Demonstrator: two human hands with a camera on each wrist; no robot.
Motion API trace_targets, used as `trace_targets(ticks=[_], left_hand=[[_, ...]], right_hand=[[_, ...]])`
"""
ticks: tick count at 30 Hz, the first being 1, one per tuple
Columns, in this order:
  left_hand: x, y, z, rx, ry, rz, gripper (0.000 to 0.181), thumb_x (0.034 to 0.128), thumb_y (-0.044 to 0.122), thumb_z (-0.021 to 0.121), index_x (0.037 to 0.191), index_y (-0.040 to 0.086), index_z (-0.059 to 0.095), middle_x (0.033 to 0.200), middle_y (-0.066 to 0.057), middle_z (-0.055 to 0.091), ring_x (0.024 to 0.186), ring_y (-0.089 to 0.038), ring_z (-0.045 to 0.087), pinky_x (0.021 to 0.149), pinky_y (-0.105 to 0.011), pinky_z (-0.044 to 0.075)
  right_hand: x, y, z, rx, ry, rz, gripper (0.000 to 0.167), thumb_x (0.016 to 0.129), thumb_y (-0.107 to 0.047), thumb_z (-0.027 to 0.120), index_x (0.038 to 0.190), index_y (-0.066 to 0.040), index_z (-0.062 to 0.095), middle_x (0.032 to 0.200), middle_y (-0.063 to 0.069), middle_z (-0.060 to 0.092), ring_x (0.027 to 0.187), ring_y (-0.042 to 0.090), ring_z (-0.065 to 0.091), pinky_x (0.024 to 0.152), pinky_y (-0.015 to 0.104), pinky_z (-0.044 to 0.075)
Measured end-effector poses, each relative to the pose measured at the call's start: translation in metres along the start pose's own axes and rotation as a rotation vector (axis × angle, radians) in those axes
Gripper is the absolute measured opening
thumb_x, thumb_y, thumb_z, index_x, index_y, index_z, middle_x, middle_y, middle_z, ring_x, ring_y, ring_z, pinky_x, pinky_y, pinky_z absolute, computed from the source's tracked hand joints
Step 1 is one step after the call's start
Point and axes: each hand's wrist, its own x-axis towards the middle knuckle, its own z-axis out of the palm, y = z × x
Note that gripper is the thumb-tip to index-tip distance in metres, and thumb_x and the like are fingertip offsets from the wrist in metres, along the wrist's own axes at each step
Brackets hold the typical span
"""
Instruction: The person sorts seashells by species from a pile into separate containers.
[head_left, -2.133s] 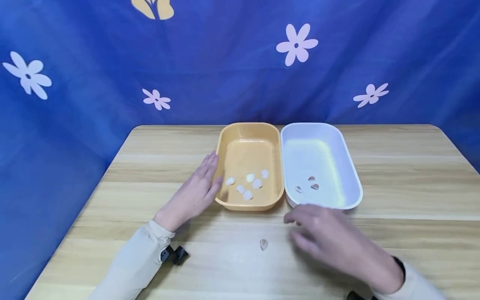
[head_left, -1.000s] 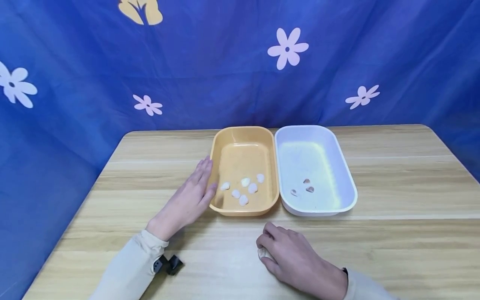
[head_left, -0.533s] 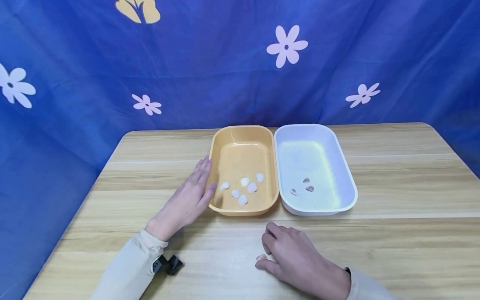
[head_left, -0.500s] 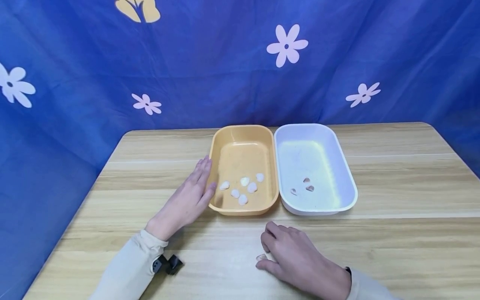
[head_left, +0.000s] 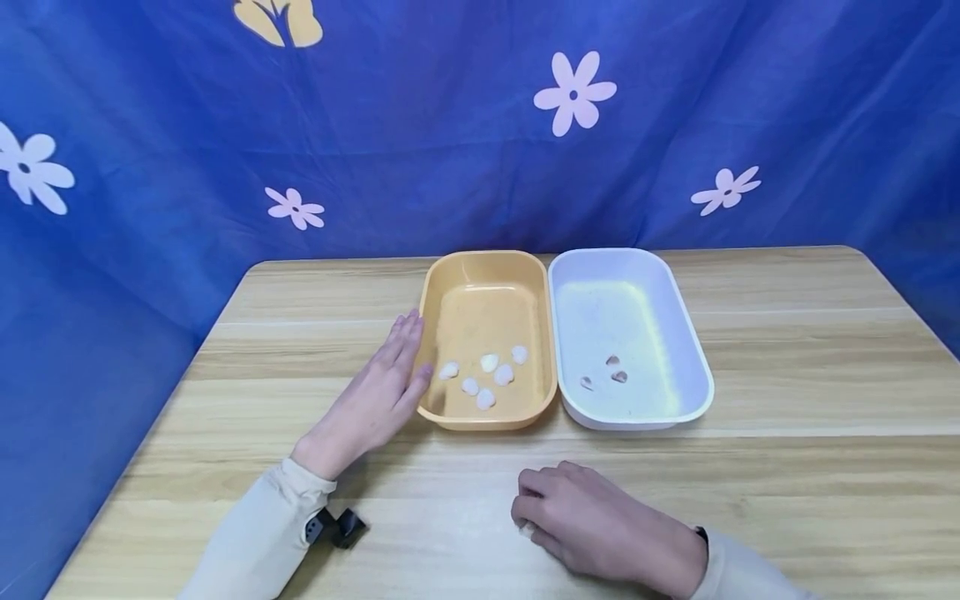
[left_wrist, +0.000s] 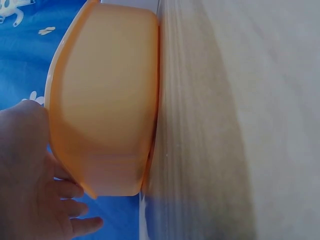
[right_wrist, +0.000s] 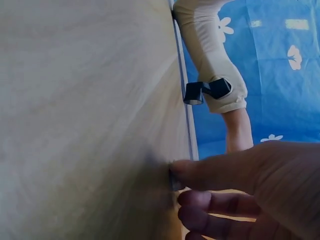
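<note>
My left hand (head_left: 371, 396) rests its straight fingers on the left rim of the orange tray (head_left: 487, 421); in the left wrist view this hand (left_wrist: 30, 170) lies along the tray's side (left_wrist: 110, 90). In front of the trays, my right hand (head_left: 592, 521) pinches a small pale seashell (head_left: 528, 529) between thumb and curled fingers, low at the table. Most of that shell is hidden by the fingers. Seen from the right wrist, the shell (right_wrist: 174, 180) shows as a dark edge at the thumb tip.
Several white shells (head_left: 504, 374) lie in the orange tray. The white tray (head_left: 637, 423), touching it on the right, holds a few brownish shells (head_left: 618, 377). Wooden table (head_left: 810, 375) surrounds them; a blue flowered curtain (head_left: 435, 125) hangs behind.
The right hand moved left from beside the white tray to the shell lying on the table. Its fingers spread from the shell, then closed on it again. The left hand stayed at the orange tray.
</note>
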Motion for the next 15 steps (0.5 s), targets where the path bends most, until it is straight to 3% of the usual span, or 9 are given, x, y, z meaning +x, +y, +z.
trace_targets(ticks=[5, 10, 15], left_hand=[[0.001, -0.0001, -0.0009, 0.002, -0.002, 0.002, 0.062, 0.1053, 0.029, 0.033, 0.152, -0.005, 0.011, 0.159, -0.021, 0.008, 0.147, -0.033, 0.005, 0.118, -0.05, 0.015], [0.0026, -0.0015, 0.0, 0.003, 0.002, 0.005, 0.062, 0.1052, 0.029, 0.033, 0.151, -0.006, 0.011, 0.159, -0.02, 0.007, 0.147, -0.032, 0.005, 0.118, -0.051, 0.014], [0.0026, -0.0022, -0.0001, 0.003, 0.011, 0.015, 0.061, 0.1052, 0.029, 0.032, 0.151, -0.006, 0.013, 0.159, -0.021, 0.01, 0.147, -0.033, 0.006, 0.118, -0.051, 0.015]], right_hand=[[-0.0005, 0.0002, -0.0029, -0.049, -0.018, -0.004, 0.008, 0.085, -0.015, 0.071, 0.085, -0.02, 0.065, 0.079, -0.013, 0.051, 0.072, 0.002, 0.051, 0.068, 0.02, 0.046], [-0.0019, -0.0001, -0.0047, -0.016, -0.036, -0.003, 0.011, 0.085, -0.008, 0.067, 0.091, -0.017, 0.064, 0.08, -0.011, 0.057, 0.074, 0.003, 0.056, 0.065, 0.021, 0.047], [-0.003, -0.0024, -0.0054, -0.045, -0.008, 0.005, 0.013, 0.083, -0.008, 0.068, 0.092, -0.017, 0.065, 0.082, -0.01, 0.049, 0.073, 0.005, 0.049, 0.062, 0.019, 0.045]])
